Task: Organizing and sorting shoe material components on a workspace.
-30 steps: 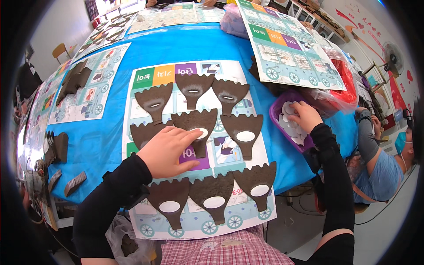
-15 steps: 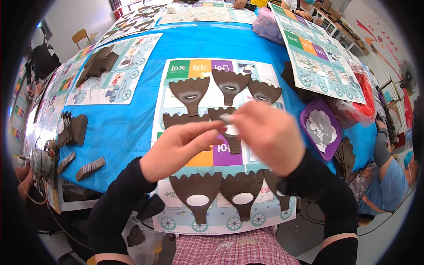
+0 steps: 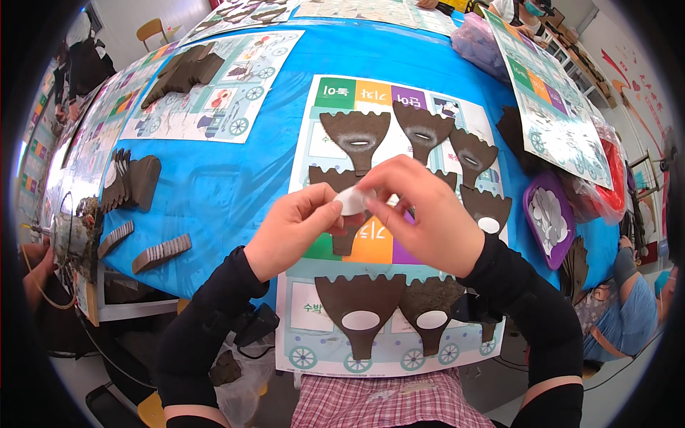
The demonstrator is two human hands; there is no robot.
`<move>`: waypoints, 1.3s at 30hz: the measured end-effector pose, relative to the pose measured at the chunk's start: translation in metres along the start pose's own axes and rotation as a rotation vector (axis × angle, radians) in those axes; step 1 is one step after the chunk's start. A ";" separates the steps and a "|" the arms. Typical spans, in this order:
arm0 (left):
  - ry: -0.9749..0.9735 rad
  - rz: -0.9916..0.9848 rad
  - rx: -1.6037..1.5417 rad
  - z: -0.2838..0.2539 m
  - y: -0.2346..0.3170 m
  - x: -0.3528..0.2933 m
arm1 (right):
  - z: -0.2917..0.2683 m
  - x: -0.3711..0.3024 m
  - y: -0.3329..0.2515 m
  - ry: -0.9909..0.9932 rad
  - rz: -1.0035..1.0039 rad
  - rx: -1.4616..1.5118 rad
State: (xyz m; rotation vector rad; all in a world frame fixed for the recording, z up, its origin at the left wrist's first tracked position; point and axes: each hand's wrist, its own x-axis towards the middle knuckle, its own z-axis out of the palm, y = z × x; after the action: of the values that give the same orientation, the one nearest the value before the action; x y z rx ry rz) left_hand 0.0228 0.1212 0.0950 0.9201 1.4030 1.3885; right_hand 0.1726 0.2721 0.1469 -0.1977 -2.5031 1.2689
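My left hand (image 3: 291, 232) pinches a white oval piece (image 3: 349, 203) between thumb and fingertips. The bent fingers of my right hand (image 3: 432, 217) close on that piece's right edge. Beneath both hands lies a printed poster sheet (image 3: 296, 303) bearing several dark brown fan-shaped pieces with scalloped edges. A near one (image 3: 359, 299) and its neighbour (image 3: 432, 303) have white ovals on their narrow parts. On the far row, a fan-shaped piece (image 3: 355, 130) shows a pale smudged ring around a slit. My hands partly hide the middle row.
A purple tray (image 3: 529, 207) of white oval pieces stands at right, near a red bag (image 3: 615, 182). Stacked brown pieces (image 3: 146, 182) and thin strips (image 3: 163, 253) lie at left on the blue table cover (image 3: 214, 203). Other people work around the table.
The view has shifted, so the table things appear farther right. My hands have turned the white oval piece so its flat face shows, and my right fingers are less blurred.
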 end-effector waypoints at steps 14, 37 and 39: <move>0.032 0.238 0.796 0.007 -0.010 -0.037 | 0.003 0.025 0.057 -0.240 0.296 0.080; -0.105 0.316 0.987 0.011 -0.020 -0.048 | 0.025 0.039 0.084 -0.274 0.252 -0.265; -0.110 0.314 0.993 0.011 -0.020 -0.047 | 0.025 0.040 0.083 -0.279 0.254 -0.276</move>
State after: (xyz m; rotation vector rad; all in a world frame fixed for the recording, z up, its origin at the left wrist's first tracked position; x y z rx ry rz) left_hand 0.0488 0.0777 0.0812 1.8736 1.9376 0.7632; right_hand 0.1249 0.3133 0.0756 -0.4437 -2.9698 1.0974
